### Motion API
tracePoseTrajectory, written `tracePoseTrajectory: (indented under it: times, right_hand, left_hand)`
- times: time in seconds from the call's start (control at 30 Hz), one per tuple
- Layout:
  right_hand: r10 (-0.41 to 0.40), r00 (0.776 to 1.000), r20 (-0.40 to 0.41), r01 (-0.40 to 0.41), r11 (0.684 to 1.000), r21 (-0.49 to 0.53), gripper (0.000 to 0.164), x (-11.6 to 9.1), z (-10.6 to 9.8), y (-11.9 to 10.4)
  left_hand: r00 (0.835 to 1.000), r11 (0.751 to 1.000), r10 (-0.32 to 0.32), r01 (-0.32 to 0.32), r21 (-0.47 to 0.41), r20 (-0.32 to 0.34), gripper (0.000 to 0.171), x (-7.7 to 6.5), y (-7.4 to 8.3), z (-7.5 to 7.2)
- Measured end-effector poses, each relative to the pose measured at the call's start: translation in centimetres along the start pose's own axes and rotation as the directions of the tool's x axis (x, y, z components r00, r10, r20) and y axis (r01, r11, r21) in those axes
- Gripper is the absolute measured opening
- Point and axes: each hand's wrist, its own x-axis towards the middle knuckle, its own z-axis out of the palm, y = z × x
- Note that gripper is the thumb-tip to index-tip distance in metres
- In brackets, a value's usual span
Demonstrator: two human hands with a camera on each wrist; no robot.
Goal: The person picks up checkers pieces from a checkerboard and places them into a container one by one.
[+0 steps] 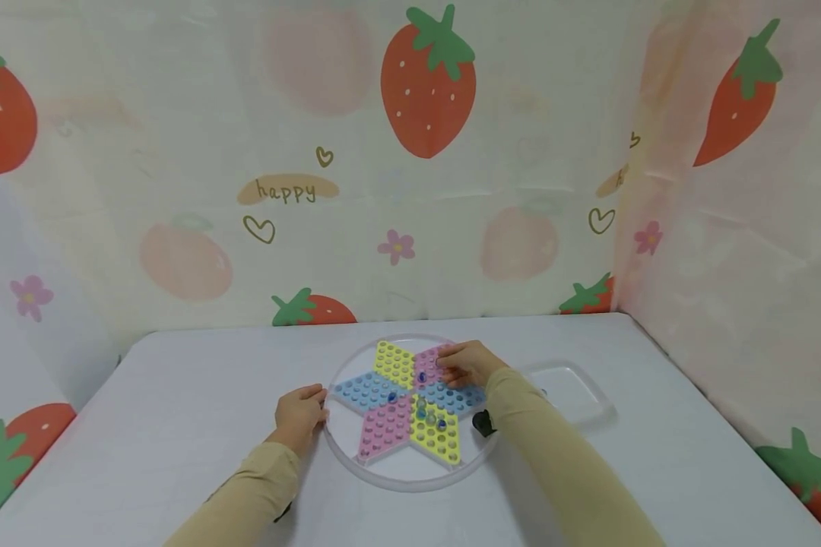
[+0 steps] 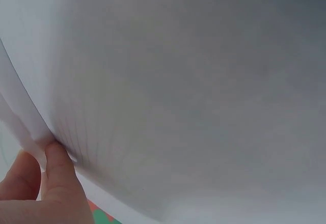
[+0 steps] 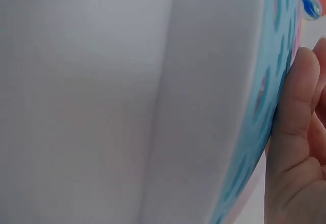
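Note:
A round Chinese checkers board [image 1: 410, 485] with a pink, blue and yellow star lies on the table. Several glass marbles [image 1: 441, 424] sit in its holes, mostly in the near yellow section. My left hand [image 1: 299, 415] grips the board's left rim, thumb and finger on it in the left wrist view. Over the far pink section [image 1: 424, 358] is my right hand [image 1: 470, 362], its fingertips low by the holes; whether a marble is between them is hidden. In the right wrist view, the thumb [image 3: 299, 89] lies along the blue section [image 3: 254, 117], near a blue-swirled marble [image 3: 310, 6].
A clear shallow tray [image 1: 568, 391] stands right of the board, partly behind the right sleeve [image 1: 561, 456]. The white table [image 1: 212, 380] meets strawberry-printed walls [image 1: 397, 190] at the back and right. The right forearm crosses over the board's right rim.

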Motion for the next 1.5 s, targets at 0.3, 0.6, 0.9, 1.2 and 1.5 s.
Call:
tracePoseTrajectory:
  times: [0.3,0.6,0.9,1.2,1.5]
  right_hand:
    - [-0.002,1.000,0.009,0.003,0.999,-0.035,0.033,0.2,0.1,0.0]
    - [0.001,1.000,-0.017,-0.002,0.999,-0.045,0.030,0.5,0.2,0.2]
    - [-0.026,0.999,-0.047,0.023,0.998,-0.055,0.030,0.0,0.5,0.2]
    - [-0.014,0.999,-0.046,0.013,0.999,-0.030,0.029,-0.4,0.1,0.2]
    - [-0.021,1.000,-0.015,0.021,1.000,0.011,0.028,-0.9,-0.2,-0.1]
  left_hand:
    - [1.000,1.000,0.007,-0.007,-0.001,-0.001,0.050,-0.2,0.2,0.1]
    - [1.000,1.000,0.002,-0.002,0.013,-0.005,0.051,-0.2,0.2,0.1]
    - [1.000,1.000,0.006,-0.006,0.007,0.000,0.050,-0.2,0.3,0.0]
    - [1.000,1.000,0.025,-0.026,0.017,0.009,0.048,-0.4,0.2,0.3]
    - [0.999,0.998,0.042,-0.043,0.039,0.006,0.046,-0.7,0.4,0.1]
